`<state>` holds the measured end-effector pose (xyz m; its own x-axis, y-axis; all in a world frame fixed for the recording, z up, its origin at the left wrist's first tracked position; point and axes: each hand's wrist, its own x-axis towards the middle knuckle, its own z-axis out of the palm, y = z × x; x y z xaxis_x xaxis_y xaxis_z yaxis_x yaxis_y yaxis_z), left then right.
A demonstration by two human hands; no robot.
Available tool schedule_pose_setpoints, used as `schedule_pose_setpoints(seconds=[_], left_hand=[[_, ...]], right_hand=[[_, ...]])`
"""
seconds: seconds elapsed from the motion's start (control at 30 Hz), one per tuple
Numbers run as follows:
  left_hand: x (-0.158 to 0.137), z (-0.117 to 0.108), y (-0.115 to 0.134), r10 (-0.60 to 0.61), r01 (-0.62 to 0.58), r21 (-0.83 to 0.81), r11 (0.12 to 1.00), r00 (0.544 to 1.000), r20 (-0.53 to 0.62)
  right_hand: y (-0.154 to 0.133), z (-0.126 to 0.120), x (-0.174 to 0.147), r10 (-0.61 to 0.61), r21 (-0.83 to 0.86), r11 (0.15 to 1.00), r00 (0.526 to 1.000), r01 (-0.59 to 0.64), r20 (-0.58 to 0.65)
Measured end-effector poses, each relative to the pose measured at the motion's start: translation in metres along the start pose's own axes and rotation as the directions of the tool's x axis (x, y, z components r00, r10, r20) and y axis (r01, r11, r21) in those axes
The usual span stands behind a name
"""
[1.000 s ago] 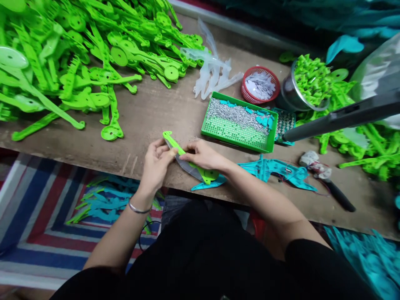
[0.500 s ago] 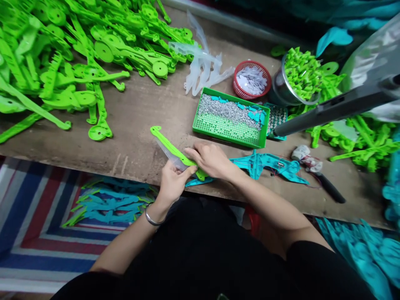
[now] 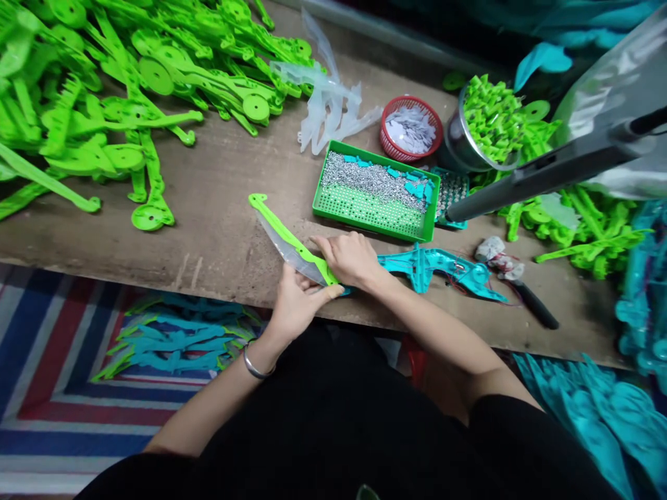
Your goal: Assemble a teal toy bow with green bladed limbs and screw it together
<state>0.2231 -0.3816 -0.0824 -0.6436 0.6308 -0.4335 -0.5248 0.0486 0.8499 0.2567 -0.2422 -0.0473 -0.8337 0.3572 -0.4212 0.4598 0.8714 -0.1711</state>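
Observation:
Both hands are closed near the joint of a long bright green plastic arm (image 3: pixel 284 232) and a turquoise plastic body (image 3: pixel 417 267). My left hand (image 3: pixel 297 298) pinches the green arm's lower end, thumb on top and fingers curled beneath. Along the arm's near side runs a translucent plastic strip (image 3: pixel 289 255), partly behind my left fingers. My right hand (image 3: pixel 353 262) grips the same end from above, its thumb pointing left. It covers the spot where the green arm meets the turquoise body, so how they fit together is hidden. The body lies on the table to the right.
A green tray (image 3: pixel 375 226) of small metal parts stands beyond my hands, near a red basket (image 3: pixel 409 149) and a tub of green pieces (image 3: pixel 492 121). Green parts (image 3: pixel 156 76) heap up at left. A grey post (image 3: pixel 542 170) and a black-handled tool (image 3: pixel 536 305) are at right.
My left thumb has slid right along the green arm's end, and the arm points up a little more steeply. Less turquoise shows beneath my hands. The whole view has shifted slightly.

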Motion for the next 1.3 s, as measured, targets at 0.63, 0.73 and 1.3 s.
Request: schedule_pose_setpoints(seconds=[0.63,0.73,1.3], left_hand=[[-0.030,-0.020,0.050,-0.031,0.325,-0.340,0.883,0.761,0.648],[-0.030,-0.015,0.049,-0.012,0.322,-0.362,0.875,0.761,0.648],[-0.021,-0.037,0.022,-0.100,0.119,-0.046,0.992,0.949,0.300]], right_hand=[[0.025,-0.045,0.010,-0.082,0.679,0.734,0.988,-0.029,0.132],[0.025,-0.057,0.015,-0.102,0.657,0.752,0.976,-0.051,0.192],[0.005,-0.013,0.016,-0.037,0.498,0.865,0.998,0.059,-0.054]])
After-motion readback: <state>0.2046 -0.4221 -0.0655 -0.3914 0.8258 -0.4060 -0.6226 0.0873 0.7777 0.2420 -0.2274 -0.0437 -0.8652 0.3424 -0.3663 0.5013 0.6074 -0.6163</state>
